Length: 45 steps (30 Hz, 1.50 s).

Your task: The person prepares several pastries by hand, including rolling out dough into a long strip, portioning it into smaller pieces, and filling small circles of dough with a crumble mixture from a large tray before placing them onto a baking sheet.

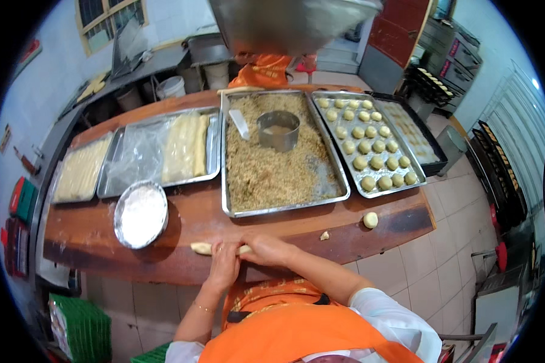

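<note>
Your left hand and right hand both press, palms down, on 1 dough roll at the table's near edge. Far side: 4 trays, incl. 1 crumb-filling tray and 1 tray of approx. 22 dough balls. 1 flour bowl left; 1 loose ball right, bare wood between.
</note>
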Available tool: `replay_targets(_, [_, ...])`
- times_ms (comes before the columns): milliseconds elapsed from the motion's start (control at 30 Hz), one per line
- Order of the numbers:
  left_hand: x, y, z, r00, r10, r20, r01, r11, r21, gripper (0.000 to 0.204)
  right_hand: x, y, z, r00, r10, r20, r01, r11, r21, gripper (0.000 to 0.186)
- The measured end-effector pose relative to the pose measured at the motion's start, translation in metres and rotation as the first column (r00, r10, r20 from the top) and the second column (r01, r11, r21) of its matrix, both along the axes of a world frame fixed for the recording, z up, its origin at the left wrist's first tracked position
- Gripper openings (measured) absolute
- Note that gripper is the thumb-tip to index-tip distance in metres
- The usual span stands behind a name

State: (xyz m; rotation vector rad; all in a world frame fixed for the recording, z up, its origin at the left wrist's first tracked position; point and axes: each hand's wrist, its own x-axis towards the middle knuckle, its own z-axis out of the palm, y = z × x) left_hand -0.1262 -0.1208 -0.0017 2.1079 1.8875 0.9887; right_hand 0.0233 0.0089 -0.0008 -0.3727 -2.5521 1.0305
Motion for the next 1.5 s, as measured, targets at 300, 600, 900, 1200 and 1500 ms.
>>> replay_targets(300, [0.005, 0.005, -0.002, 0.976, 0.013, -0.219, -0.001, 0.998, 0.056, 0.025, -0.004, -0.015, 0.016, 0.968, -0.060, 0.244, 0.073, 0.996, -0.043, 0.033])
replay_targets(600, [0.019, 0.017, -0.015, 0.908, 0.067, -0.414, -0.085, 0.996, -0.025, 0.014, 0.009, -0.031, 0.021, 0.912, -0.234, 0.335, 0.167, 0.962, 0.217, 0.022])
replay_targets(900, [0.031, 0.026, 0.000, 0.944, 0.101, -0.315, -0.135, 0.987, -0.087, 0.024, 0.023, 0.002, 0.014, 0.994, 0.017, 0.105, 0.038, 0.864, -0.501, 0.023])
replay_targets(1200, [0.037, 0.027, -0.001, 0.898, 0.161, -0.409, -0.196, 0.980, -0.043, 0.030, 0.072, 0.034, 0.013, 0.816, -0.398, -0.419, -0.438, 0.048, -0.898, 0.026])
replay_targets(1500, [0.139, 0.073, 0.009, 0.968, -0.228, -0.107, 0.217, 0.971, -0.105, 0.050, 0.165, 0.041, 0.033, 0.859, -0.511, -0.038, 0.458, 0.799, -0.390, 0.030])
